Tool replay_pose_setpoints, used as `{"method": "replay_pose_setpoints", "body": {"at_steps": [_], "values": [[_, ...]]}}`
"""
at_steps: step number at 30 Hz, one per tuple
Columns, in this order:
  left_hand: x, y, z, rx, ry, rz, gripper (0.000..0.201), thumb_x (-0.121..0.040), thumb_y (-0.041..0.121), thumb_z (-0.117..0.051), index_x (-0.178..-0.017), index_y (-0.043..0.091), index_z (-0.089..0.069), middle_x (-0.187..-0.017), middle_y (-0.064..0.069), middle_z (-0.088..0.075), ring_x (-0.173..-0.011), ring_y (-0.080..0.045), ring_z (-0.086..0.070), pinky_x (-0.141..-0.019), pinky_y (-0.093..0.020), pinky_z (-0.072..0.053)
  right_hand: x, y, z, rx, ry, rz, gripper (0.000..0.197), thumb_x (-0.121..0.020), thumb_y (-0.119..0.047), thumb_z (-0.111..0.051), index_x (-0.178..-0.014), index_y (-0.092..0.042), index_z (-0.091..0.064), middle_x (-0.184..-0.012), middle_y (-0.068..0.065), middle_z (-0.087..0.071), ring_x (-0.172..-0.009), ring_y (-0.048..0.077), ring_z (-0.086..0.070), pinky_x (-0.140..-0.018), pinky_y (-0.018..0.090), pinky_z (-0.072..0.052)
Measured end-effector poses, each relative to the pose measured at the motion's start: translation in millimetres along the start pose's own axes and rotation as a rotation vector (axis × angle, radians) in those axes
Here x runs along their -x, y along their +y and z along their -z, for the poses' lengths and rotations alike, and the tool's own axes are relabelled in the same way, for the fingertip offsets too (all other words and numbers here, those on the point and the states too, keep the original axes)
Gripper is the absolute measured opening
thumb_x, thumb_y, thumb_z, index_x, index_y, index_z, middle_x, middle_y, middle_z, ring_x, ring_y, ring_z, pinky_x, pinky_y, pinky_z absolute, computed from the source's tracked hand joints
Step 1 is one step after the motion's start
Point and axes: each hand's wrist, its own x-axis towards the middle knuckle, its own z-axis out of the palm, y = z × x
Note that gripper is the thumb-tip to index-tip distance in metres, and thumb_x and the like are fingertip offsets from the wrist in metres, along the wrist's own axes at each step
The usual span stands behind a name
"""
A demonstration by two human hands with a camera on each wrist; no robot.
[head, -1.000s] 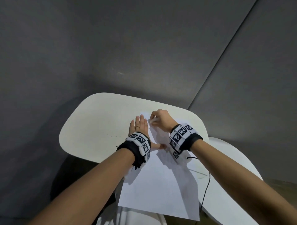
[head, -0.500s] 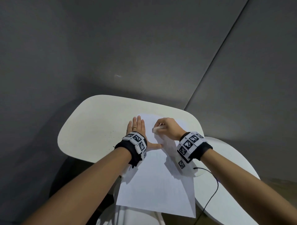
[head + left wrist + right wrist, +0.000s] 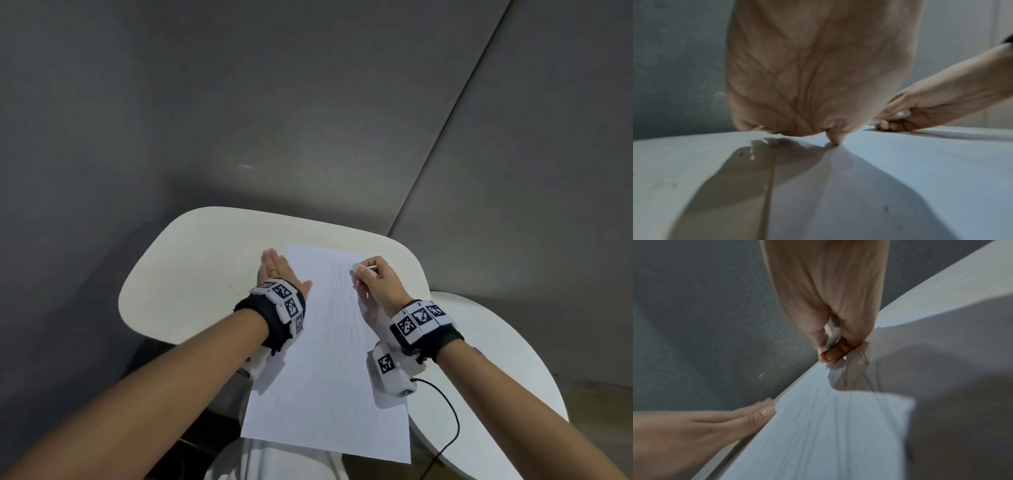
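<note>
A white sheet of paper (image 3: pixel 325 383) with faint pencil strokes lies on a white rounded table (image 3: pixel 191 274), its near end hanging over the edge. My left hand (image 3: pixel 275 272) lies flat with straight fingers at the sheet's left edge, and its thumb tip presses the paper (image 3: pixel 900 170). My right hand (image 3: pixel 375 279) pinches a small white eraser-like piece (image 3: pixel 358 268) against the far right part of the sheet. The right wrist view shows that piece (image 3: pixel 831 337) between thumb and fingers, down on the strokes. The left hand (image 3: pixel 715 423) shows there too.
A second white round table (image 3: pixel 496 359) stands lower at the right, with a black cable (image 3: pixel 452 411) from my right wrist unit across it. Grey walls close in behind and to the left. White clothing shows below the paper.
My right hand has slid a little to the right and toward me across the paper with the white piece. The left hand stays flat, now nearer the sheet's left edge.
</note>
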Motion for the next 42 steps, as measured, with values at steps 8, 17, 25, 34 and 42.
{"method": "replay_pose_setpoints", "body": {"at_steps": [8, 17, 25, 34, 42], "values": [[-2.1, 10.2, -1.1, -0.236, -0.009, -0.35, 0.061, -0.104, 0.043, -0.014, -0.154, 0.015, 0.01, -0.16, 0.0, 0.017, -0.148, -0.017, 0.012, -0.117, -0.044, 0.009, -2.0, 2.2, 1.0, -0.035, -0.006, 0.009, 0.011, -0.093, -0.018, -0.054, -0.084, -0.012, -0.05, -0.082, 0.012, -0.061, -0.073, 0.02, -0.058, -0.066, 0.026, -0.048], [12.5, 18.5, -4.6, -0.224, 0.024, -0.526, 0.056, -0.105, 0.038, -0.013, -0.154, 0.02, 0.009, -0.16, 0.004, 0.018, -0.148, -0.017, 0.012, -0.118, -0.043, 0.007, -4.0, 6.9, 1.5, 0.007, -0.007, 0.049, 0.01, -0.093, -0.018, -0.053, -0.088, -0.011, -0.052, -0.083, 0.013, -0.063, -0.074, 0.021, -0.059, -0.071, 0.028, -0.049], [21.8, -10.6, 3.9, -0.24, 0.143, -0.263, 0.061, -0.104, 0.04, -0.012, -0.152, 0.009, 0.011, -0.158, -0.006, 0.021, -0.147, -0.022, 0.016, -0.118, -0.043, 0.009, -4.1, 4.4, 2.0, 0.028, -0.011, 0.046, 0.01, -0.092, -0.018, -0.054, -0.087, -0.01, -0.051, -0.078, 0.008, -0.063, -0.072, 0.021, -0.058, -0.071, 0.031, -0.048], [57.1, -63.2, -6.0, -0.289, 0.041, 0.014, 0.066, -0.1, 0.045, 0.002, -0.149, 0.005, 0.02, -0.154, -0.013, 0.031, -0.144, -0.025, 0.025, -0.116, -0.041, 0.014, 0.7, 0.1, 1.5, 0.042, -0.01, 0.04, 0.012, -0.092, -0.018, -0.054, -0.083, -0.013, -0.049, -0.075, 0.004, -0.063, -0.067, 0.018, -0.057, -0.063, 0.027, -0.047], [48.9, -44.9, -8.5, -0.197, -0.045, -0.585, 0.056, -0.105, 0.04, -0.011, -0.152, 0.025, 0.014, -0.156, 0.01, 0.026, -0.145, -0.01, 0.02, -0.118, -0.037, 0.01, 0.9, -3.3, 0.8, 0.031, 0.003, 0.023, 0.011, -0.091, -0.017, -0.055, -0.083, -0.013, -0.05, -0.077, 0.006, -0.064, -0.068, 0.016, -0.057, -0.066, 0.026, -0.048]]}}
